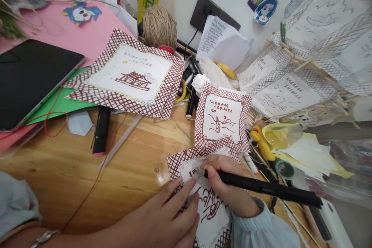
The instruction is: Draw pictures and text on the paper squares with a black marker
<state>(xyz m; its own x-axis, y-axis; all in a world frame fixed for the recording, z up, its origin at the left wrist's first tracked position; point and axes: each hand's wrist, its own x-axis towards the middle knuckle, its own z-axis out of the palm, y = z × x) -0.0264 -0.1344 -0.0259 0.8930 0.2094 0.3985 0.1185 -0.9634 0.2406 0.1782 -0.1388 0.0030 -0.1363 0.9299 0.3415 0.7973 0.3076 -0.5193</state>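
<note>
okay, on my feed the right hand [229,194] was clamped on a black pen [270,188], tip pointing at dark handwriting near the top of a bordered sheet [213,221]; couldn't tell if it touched paper. the left hand [171,217] lay palm down over that sheet's left side, fingers slightly apart. the sheet was at the near side of the tabletop [136,151], its red-brown crosshatch edge and drawing partly covered by both hands. a figure card [223,118] met its top edge. up left i had a pavilion sheet [133,77], with a black marker [101,130] just below and a tablet [37,77] beyond. twine ball [159,27] stood behind; green tape roll [286,168] was off right.
</note>
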